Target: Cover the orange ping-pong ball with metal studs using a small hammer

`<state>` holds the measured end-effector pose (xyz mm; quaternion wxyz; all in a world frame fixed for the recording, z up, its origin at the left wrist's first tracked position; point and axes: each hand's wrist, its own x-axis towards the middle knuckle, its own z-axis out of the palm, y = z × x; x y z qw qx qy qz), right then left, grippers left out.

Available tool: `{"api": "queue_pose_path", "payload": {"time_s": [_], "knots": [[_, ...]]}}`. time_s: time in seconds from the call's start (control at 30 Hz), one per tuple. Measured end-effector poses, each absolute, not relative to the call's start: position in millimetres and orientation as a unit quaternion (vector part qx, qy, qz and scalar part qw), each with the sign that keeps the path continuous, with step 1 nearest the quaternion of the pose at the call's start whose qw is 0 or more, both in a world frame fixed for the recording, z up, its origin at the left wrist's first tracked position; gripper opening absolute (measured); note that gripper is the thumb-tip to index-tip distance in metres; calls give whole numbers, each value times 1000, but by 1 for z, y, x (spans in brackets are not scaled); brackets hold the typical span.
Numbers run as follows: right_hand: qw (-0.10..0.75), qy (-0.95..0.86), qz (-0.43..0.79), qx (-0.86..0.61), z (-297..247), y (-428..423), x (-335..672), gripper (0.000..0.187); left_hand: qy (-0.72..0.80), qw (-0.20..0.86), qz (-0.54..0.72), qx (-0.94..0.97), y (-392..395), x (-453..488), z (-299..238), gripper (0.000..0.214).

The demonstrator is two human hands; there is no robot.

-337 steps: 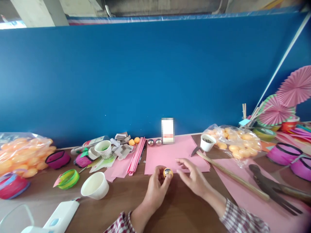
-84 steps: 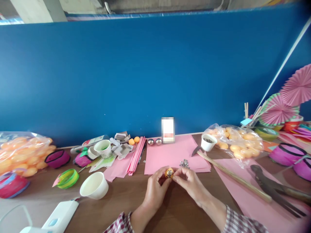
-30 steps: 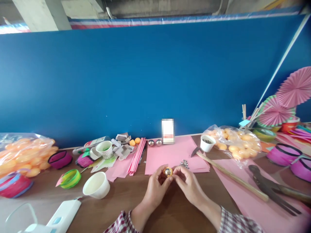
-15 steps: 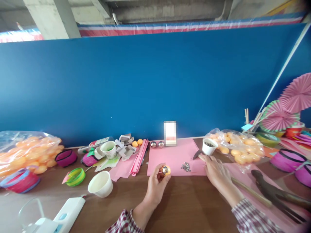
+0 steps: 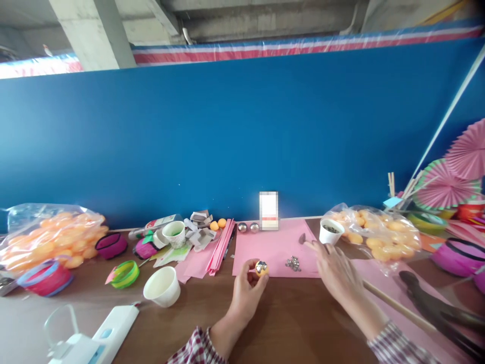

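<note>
My left hand [image 5: 247, 288] is closed around an orange plastic ball [image 5: 261, 268], partly covered with shiny silver thumbtacks. Over the right part of the pink sheet [image 5: 271, 250], my right hand [image 5: 335, 270] grips a small hammer [image 5: 302, 238] by its long wooden handle. The hammer's dark head points left, and its handle runs back under my wrist. Between my hands lies a loose pile of silver thumbtacks [image 5: 293, 263]. Two silver-covered balls [image 5: 248, 228] sit at the sheet's far left corner. Behind my right hand stands a white cup [image 5: 331, 231] with small dark pieces inside.
Bags of orange balls lie far left [image 5: 53, 237] and back right [image 5: 390, 235]. A white paper bowl [image 5: 162, 286] and a white power strip [image 5: 115, 331] are at left. Dark-handled pliers or shears [image 5: 428, 298] rest at right. A blue partition [image 5: 227, 131] stands behind.
The hammer head has shifted slightly left and up, and my right hand has turned a little with it. My left hand still holds the ball; the whole view has shifted slightly.
</note>
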<state>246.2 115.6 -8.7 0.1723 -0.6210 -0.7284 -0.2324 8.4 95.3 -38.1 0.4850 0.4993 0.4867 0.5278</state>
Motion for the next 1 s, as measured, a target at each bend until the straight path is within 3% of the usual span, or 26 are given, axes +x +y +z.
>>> {"api": "queue_pose_path", "payload": {"time_s": [0.3, 1.0], "knots": [[327, -817, -203, -429, 7, 85, 200, 31, 457, 501, 549, 490, 97, 9, -46, 47], [279, -824, -203, -449, 1, 80, 190, 34, 458, 477, 536, 524, 95, 8, -46, 38]]}}
